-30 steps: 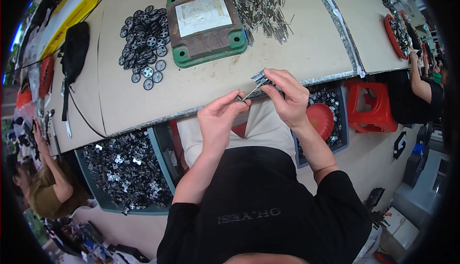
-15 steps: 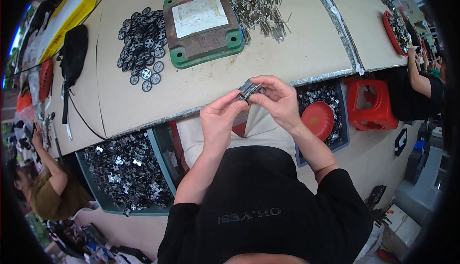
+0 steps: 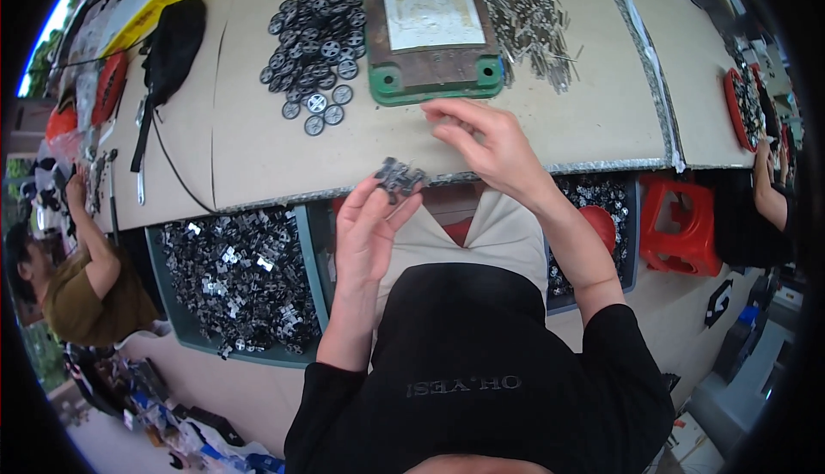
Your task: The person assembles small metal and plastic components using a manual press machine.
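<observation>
A small dark grey part with several prongs and notches (image 3: 400, 179), like a toy vehicle chassis, sits in the fingers of my left hand (image 3: 368, 232), just off the table's front edge. Ahead and to the right, my right hand (image 3: 491, 149) hovers over the table below the green press base. Its fingers are half curled, thumb and forefinger apart, and I see nothing held in them; the fingertips are slightly blurred. Left of the press base (image 3: 434, 74) lies a heap of small black wheels with silver spokes (image 3: 314, 53). Thin metal pins (image 3: 528, 23) are piled on its right.
A teal bin of dark and shiny parts (image 3: 241, 276) stands below the table's edge at left. At right are a grey bin holding similar parts and a red dish (image 3: 599, 232), and a red stool (image 3: 679, 225). Other people sit at far left and right.
My hands have come apart. The left keeps the grey part and has moved left; the right has let go of it and moved forward towards the press base. The view has shifted left.
</observation>
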Demonstrator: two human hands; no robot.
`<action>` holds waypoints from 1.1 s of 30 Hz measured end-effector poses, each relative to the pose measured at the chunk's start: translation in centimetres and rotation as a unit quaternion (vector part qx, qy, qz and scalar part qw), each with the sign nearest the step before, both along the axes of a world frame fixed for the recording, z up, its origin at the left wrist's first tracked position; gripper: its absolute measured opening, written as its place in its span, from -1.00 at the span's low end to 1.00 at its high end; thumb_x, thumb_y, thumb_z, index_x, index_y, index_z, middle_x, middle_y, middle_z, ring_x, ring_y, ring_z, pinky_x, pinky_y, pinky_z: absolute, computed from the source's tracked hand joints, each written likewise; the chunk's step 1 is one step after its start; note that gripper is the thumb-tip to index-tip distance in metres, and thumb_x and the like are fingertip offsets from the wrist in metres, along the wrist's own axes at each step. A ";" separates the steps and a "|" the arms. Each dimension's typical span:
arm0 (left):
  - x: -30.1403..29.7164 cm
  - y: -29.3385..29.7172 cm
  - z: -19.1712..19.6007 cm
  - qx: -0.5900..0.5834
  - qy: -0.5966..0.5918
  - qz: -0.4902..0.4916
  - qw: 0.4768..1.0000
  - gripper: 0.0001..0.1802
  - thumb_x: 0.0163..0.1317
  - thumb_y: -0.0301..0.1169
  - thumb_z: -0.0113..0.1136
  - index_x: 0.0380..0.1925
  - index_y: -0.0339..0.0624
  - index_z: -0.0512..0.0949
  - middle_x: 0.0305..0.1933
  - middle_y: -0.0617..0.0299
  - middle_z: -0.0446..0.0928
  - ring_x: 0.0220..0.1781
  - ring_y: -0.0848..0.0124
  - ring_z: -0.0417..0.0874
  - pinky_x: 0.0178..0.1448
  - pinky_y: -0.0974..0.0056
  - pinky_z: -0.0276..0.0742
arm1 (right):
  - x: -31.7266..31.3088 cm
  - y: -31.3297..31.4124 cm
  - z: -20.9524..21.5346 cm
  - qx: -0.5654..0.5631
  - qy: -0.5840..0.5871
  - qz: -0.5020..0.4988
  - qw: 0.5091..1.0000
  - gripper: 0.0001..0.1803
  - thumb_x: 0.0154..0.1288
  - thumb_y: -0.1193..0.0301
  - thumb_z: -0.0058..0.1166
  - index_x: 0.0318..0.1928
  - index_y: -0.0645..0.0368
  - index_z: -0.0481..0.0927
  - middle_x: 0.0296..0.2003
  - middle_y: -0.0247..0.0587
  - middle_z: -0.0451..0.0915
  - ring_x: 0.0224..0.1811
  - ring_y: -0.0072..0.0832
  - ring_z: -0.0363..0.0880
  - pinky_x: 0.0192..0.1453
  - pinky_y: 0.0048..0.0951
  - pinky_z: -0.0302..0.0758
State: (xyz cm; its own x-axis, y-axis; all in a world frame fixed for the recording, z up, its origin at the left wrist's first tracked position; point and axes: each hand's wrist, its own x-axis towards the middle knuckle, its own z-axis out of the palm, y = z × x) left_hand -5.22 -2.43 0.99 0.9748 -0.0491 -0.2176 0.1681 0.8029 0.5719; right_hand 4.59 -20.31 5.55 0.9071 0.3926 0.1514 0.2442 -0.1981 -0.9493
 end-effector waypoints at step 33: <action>-0.4 -1.5 0.5 0.122 -0.035 0.062 0.990 -0.64 0.21 -0.52 0.06 0.02 -0.38 0.39 -0.03 0.03 0.49 0.00 0.25 0.55 0.13 0.17 0.51 | -4.2 1.8 -1.9 0.188 0.182 -0.085 0.961 -0.80 0.21 0.57 0.06 -0.14 0.37 0.54 -0.29 -0.17 0.60 -0.29 -0.58 0.59 -0.33 -0.67 0.50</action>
